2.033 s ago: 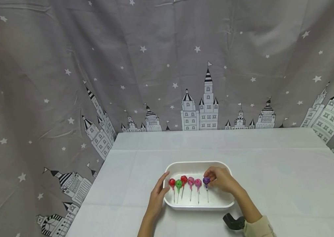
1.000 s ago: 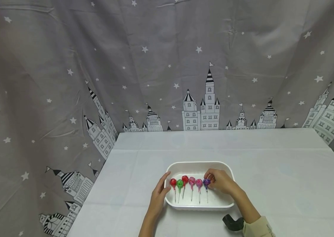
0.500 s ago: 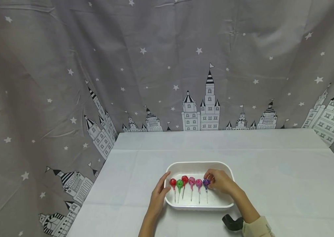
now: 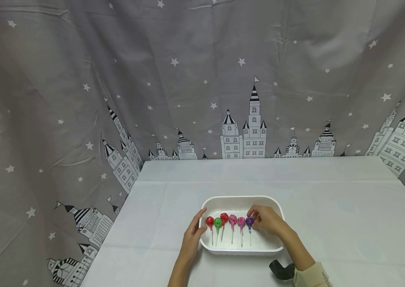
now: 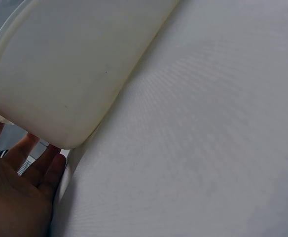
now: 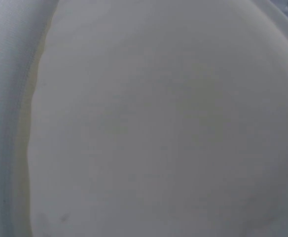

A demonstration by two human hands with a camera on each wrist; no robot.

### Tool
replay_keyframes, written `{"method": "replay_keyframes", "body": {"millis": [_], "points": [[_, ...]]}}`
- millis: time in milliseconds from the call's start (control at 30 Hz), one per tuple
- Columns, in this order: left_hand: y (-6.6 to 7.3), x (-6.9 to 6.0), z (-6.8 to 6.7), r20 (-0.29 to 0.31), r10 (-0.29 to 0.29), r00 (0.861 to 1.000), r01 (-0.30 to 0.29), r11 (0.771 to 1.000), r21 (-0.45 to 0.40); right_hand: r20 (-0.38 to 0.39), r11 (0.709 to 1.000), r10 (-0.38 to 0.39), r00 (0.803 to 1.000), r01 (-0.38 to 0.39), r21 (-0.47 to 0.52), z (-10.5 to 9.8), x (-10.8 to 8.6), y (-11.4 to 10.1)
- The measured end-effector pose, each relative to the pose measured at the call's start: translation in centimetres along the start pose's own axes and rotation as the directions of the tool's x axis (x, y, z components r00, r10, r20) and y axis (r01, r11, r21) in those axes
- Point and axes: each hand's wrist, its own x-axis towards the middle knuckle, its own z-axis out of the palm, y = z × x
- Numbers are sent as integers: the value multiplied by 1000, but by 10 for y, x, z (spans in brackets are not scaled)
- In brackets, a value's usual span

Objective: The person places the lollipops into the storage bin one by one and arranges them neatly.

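Note:
A white tray (image 4: pixel 238 252) holds several wrapped lollipops in a row, sticks toward the person. From the left they are a red lollipop (image 4: pixel 210 221), a green lollipop (image 4: pixel 218 222), a second red lollipop (image 4: pixel 224 218), a pink lollipop (image 4: pixel 232 219), another pink lollipop (image 4: pixel 241 222) and a purple lollipop (image 4: pixel 249 223). My right hand (image 4: pixel 268 220) reaches over the right rim and pinches the purple head. At the left end, my left hand (image 4: pixel 189 241) rests against the tray with fingers fairly straight. The left wrist view shows those fingers by the tray's outer wall (image 5: pixel 70 74). The right wrist view shows only tray wall (image 6: pixel 159 123).
A black curved object (image 4: pixel 281 270) lies in front of the tray, partly behind the right sleeve (image 4: pixel 311 276). White cloth covers the table (image 4: pixel 166 207). A grey curtain (image 4: pixel 188 79) printed with castles and stars hangs behind and at the sides.
The purple lollipop's stick has shifted very slightly to the left while my right fingers stay on its head. My left hand and the other lollipops look unmoved over the last second.

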Motion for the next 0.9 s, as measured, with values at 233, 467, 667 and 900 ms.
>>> {"method": "replay_keyframes", "body": {"millis": [233,467,667,900], "points": [[-1,3,4,12,3,1000,-3,1000,-13,-8,999,40,999,-40,-12,-4,-4,0],[1,4,4,20,-17,1000,18,999,-37,-5,999,26,1000,-26,-21,-5,-6,0],[-6,5,3,-2,-21,1000,21,996,-91,-4,998,43,999,-43,-42,-12,-8,-7],[-23,10,-2,-118,-79,990,63,989,-135,-13,997,30,999,-31,-65,-31,-12,-21]]}}
